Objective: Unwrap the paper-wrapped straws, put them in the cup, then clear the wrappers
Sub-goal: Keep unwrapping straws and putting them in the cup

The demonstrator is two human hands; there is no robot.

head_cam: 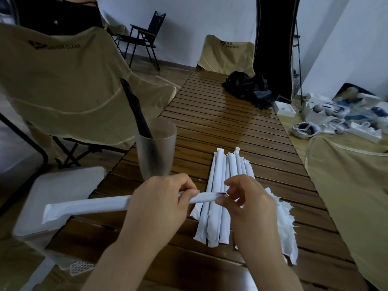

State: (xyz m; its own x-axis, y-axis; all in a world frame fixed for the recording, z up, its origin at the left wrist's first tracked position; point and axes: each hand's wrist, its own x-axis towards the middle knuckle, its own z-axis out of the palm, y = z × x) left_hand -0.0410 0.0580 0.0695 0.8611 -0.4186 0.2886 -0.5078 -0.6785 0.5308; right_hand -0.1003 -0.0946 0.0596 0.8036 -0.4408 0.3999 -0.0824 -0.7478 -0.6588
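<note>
Over the slatted brown wooden worktop [231, 127] the person holds one long white paper-wrapped straw [88, 206] level in front of them, its flat sealed end sticking out to the left over a pale grey plastic lidded bin [63, 185] that stands beside the worktop. The left hand [159, 200] is curled round the wrapper near its right end, thumb and forefinger pressing on the paper. The right hand [247, 198] pinches the torn tip of that same wrapper, where a dark bit of the straw shows through the opening.

Just beyond the hands, a bundle of white paper-wrapped straws [226, 181] lies side by side on the worktop, running away from the person, with the near ends partly hidden under the hands. To the right of the bundle, touching or just beside it, is a heap of crumpled white torn wrappers [283, 225], partly behind the right forearm.

A frosted translucent plastic cup [156, 148] stands upright on the worktop to the left of the bundle, with a black straw [134, 106] leaning out of it toward the upper left.

Farther back on the worktop lies a crumpled black cloth [249, 89]. A khaki folding camp chair [63, 80] stands to the left.
</note>
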